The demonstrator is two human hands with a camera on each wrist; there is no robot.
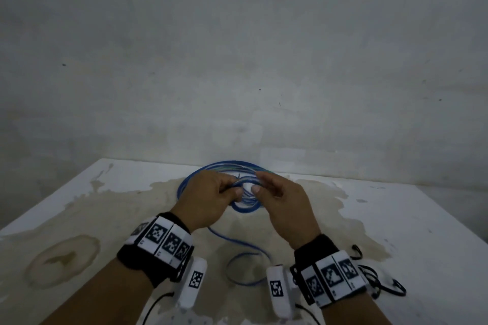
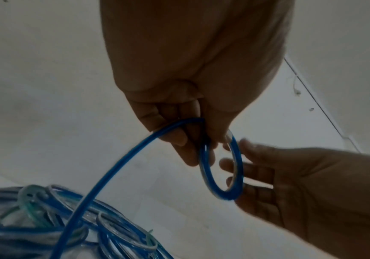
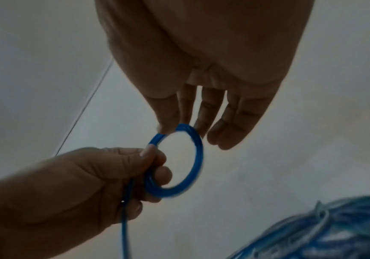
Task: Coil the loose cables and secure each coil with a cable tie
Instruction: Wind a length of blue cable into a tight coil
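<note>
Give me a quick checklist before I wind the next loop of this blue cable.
1. Left hand grips the small loop: ok.
2. Right hand holds the loop: not ok, fingers straight, thumb only touches it.
3. Loose cable lies free on the table: ok.
4. Small loop apart from the cable pile: ok.
5. Cable ties within reach: cannot tell, dark loops lie by the right wrist.

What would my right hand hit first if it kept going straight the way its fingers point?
Probably the small blue cable loop pinched in the left hand: the right hand has straight fingers reaching its rim, the thumb apparently touching already. Depth is unclear.
</note>
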